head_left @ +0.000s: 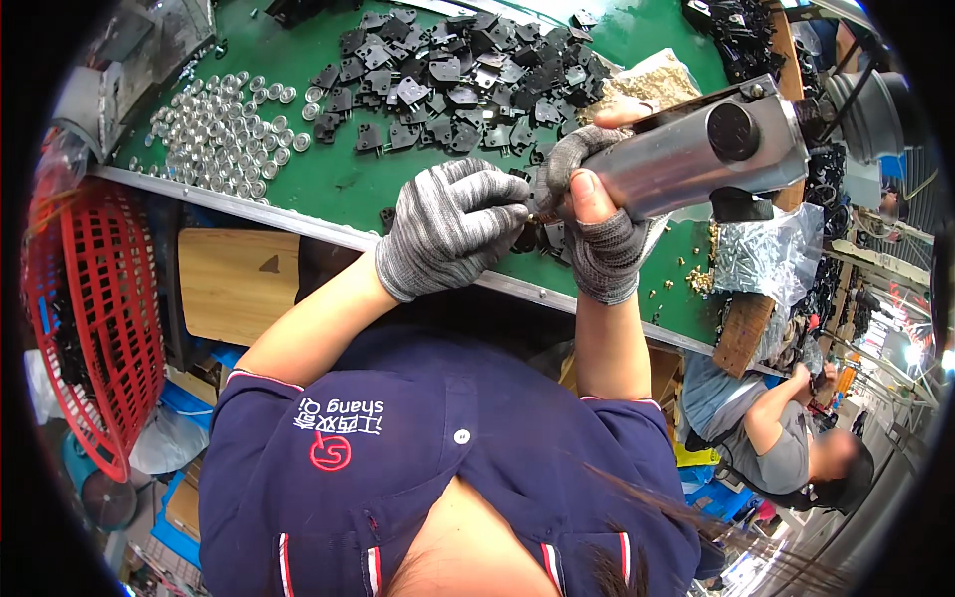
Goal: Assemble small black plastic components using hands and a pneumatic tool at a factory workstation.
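Silver metal cylinder (686,157) in the right hand (600,211), one end toward the left hand (450,231)

Its long axis slants from the right hand's grip up and away to the right. Gloved fingers and bare thumb wrap its left end. The left hand, also gloved, lies just left of that end, fingers curled in; how tightly, or on what, I cannot tell. Beyond, black brackets (438,85) cover the green bench (323,189).

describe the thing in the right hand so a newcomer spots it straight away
Over the right part of the green tabletop, find the gloved right hand. It grips a silver metal cylinder. Far bigger than the loose black parts nearby, it bears a dark round spot on its side.
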### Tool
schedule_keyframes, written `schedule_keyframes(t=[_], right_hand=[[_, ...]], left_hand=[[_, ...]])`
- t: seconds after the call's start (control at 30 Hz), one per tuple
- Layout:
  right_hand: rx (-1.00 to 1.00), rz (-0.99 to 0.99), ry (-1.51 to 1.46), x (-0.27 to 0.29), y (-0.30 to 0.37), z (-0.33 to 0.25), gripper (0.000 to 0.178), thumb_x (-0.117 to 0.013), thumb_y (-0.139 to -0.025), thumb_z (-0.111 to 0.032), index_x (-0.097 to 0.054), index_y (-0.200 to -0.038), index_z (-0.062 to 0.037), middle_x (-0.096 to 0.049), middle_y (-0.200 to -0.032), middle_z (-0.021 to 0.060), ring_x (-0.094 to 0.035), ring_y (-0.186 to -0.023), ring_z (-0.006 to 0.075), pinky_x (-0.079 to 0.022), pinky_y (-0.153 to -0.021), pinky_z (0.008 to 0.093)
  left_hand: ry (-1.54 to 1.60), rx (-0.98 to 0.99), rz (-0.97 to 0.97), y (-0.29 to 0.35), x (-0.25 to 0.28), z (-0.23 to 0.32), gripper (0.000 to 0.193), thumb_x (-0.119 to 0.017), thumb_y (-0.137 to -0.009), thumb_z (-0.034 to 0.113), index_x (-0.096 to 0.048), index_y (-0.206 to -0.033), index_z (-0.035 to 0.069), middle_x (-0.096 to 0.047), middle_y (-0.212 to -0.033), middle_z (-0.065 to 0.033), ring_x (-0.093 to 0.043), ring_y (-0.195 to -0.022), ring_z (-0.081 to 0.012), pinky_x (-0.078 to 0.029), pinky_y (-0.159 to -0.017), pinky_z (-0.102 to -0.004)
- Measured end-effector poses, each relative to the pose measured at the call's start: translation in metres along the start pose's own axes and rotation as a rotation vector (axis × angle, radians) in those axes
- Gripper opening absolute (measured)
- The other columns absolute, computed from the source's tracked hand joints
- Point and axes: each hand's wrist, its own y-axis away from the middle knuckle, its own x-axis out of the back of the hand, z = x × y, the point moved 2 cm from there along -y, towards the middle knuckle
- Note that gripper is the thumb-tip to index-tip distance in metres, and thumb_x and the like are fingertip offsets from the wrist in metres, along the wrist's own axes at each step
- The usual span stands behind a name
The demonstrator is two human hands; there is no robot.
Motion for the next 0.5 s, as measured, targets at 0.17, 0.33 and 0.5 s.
schedule_keyframes(t=[0.17, 0.33, 0.5], right_hand=[[-0.013, -0.062, -0.057, 0.007, -0.002, -0.015, 0.070, -0.075, -0.077, -0.003, -0.041, -0.138, 0.0011, -0.062, -0.101, 0.0080, -0.061, -0.088, 0.0155, -0.052, -0.083, 0.0306], [-0.117, -0.337, 0.640, 0.000, 0.012, -0.001, 0.075, -0.085, -0.076, -0.028, -0.051, -0.139, -0.0042, -0.060, -0.127, 0.0104, -0.059, -0.116, 0.0236, -0.050, -0.098, 0.0388], [-0.079, -0.418, 1.069, -0.001, 0.022, 0.010, 0.053, -0.083, -0.073, -0.013, -0.063, -0.120, -0.0028, -0.062, -0.116, 0.0096, -0.060, -0.110, 0.0238, -0.048, -0.097, 0.0379]], left_hand=[[0.067, 0.082, 0.011, -0.001, 0.005, -0.002, 0.016, -0.077, -0.075, 0.008, -0.072, -0.090, 0.008, -0.070, -0.096, -0.0079, -0.068, -0.082, -0.0277, -0.055, -0.071, -0.0371], [0.346, 0.452, 0.281, -0.012, 0.034, -0.017, 0.016, -0.075, -0.080, 0.007, -0.073, -0.095, 0.005, -0.070, -0.100, -0.0129, -0.069, -0.091, -0.0292, -0.055, -0.082, -0.0361], [-0.205, 0.324, 0.312, -0.078, 0.072, -0.090, 0.024, -0.072, -0.085, 0.012, -0.072, -0.109, 0.008, -0.068, -0.111, -0.0146, -0.067, -0.101, -0.0300, -0.052, -0.093, -0.0351]])
